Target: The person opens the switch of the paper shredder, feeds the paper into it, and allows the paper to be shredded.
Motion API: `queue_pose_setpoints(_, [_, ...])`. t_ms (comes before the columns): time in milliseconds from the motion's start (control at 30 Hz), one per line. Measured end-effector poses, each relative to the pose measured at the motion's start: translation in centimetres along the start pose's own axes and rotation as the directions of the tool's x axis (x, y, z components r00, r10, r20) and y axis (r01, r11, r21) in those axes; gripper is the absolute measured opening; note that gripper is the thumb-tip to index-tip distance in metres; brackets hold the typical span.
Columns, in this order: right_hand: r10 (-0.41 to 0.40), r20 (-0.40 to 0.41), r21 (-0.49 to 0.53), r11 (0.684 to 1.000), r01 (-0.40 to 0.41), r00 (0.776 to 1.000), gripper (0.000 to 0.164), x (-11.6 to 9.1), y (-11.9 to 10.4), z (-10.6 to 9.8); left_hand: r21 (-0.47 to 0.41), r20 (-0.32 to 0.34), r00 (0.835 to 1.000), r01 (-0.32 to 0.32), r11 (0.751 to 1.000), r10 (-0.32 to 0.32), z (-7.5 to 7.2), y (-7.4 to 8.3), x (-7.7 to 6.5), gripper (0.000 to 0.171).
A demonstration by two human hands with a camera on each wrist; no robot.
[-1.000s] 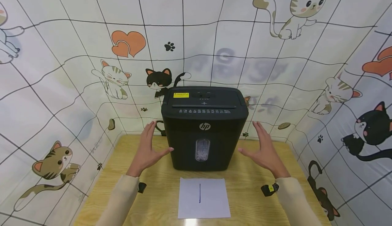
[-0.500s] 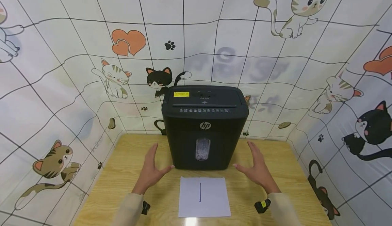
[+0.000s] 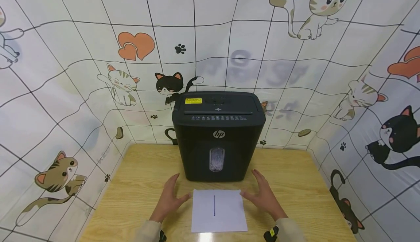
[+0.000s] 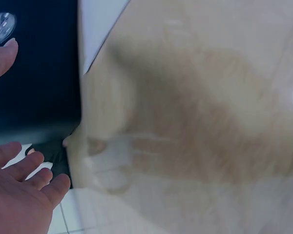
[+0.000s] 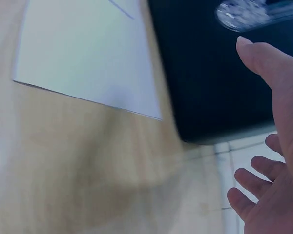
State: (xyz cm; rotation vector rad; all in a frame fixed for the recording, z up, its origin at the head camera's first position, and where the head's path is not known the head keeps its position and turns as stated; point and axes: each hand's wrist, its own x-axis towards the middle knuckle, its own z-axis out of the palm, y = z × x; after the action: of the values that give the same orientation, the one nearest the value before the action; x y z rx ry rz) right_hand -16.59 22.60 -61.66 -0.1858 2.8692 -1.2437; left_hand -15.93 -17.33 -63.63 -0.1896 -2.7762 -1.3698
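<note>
A white sheet of paper [image 3: 229,211] with one dark blue pen line lies flat on the table. Behind it stands a black HP paper shredder [image 3: 200,151], upright, with paper scraps visible through its small window [image 3: 217,159]. To the left of the paper is my left hand [image 3: 168,200], thumb and fingers spread apart and holding nothing; its thumb tip is close to the paper's left edge. My right hand [image 3: 264,198] mirrors it on the other side, also spread and holding nothing. Its thumb tip appears at the paper's upper right corner; whether it touches, I cannot tell.
The wooden table [image 3: 305,183] ends at the back and sides against a white gridded cloth [image 3: 213,45] printed with cartoon cats. A yellow label [image 3: 193,101] and a row of icons mark the shredder's top. A bright light reflection shows at the table's front.
Both hands have come down and toward me from the shredder's sides to the sides of the paper, drawing closer together. The shredder and paper have stayed in place.
</note>
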Motion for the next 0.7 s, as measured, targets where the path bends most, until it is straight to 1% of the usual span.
queue_pose_setpoints(100, [-0.043,-0.011,-0.019,0.999,0.043,0.999,0.099,-0.3,0.2,1.5,0.044,0.014,0.999,-0.046,0.998,0.045,1.4,-0.5,-0.3,0.098])
queue_pose_setpoints(167, [-0.08,-0.017,-0.037,0.996,0.08,0.997,0.096,-0.6,0.2,2.5,0.088,0.022,0.995,-0.096,0.991,0.095,2.3,-0.6,-0.4,0.096])
queue_pose_setpoints(233, [-0.102,-0.006,-0.054,0.993,0.101,0.995,0.092,-0.8,0.2,3.3,0.126,0.037,0.991,-0.135,0.983,0.131,3.1,-0.6,-0.6,0.094])
queue_pose_setpoints(300, [-0.103,0.013,-0.072,0.992,0.104,0.995,0.087,-1.1,0.2,4.1,0.148,0.051,0.986,-0.163,0.975,0.157,3.7,-0.4,-0.7,0.091])
queue_pose_setpoints(400, [-0.098,0.044,-0.108,0.989,0.102,0.994,0.084,-1.5,0.2,5.1,0.204,0.068,0.978,-0.206,0.957,0.197,4.5,-0.1,-0.9,0.089])
queue_pose_setpoints(500, [-0.105,0.037,-0.15,0.983,0.109,0.994,0.085,-1.8,0.3,5.9,0.254,0.076,0.969,-0.246,0.935,0.234,5.1,0.2,-1.1,0.088])
queue_pose_setpoints(567, [-0.115,0.024,-0.179,0.977,0.117,0.993,0.085,-1.9,0.4,6.3,0.293,0.085,0.966,-0.257,0.921,0.243,5.5,0.3,-1.2,0.088])
queue_pose_setpoints(633, [-0.125,0.016,-0.222,0.967,0.125,0.992,0.086,-2.1,0.4,6.7,0.309,0.088,0.967,-0.256,0.916,0.241,5.6,0.5,-1.4,0.088])
queue_pose_setpoints(700, [-0.125,0.017,-0.261,0.957,0.125,0.992,0.086,-2.2,0.5,7.0,0.33,0.096,0.971,-0.238,0.913,0.219,5.8,0.6,-1.5,0.087])
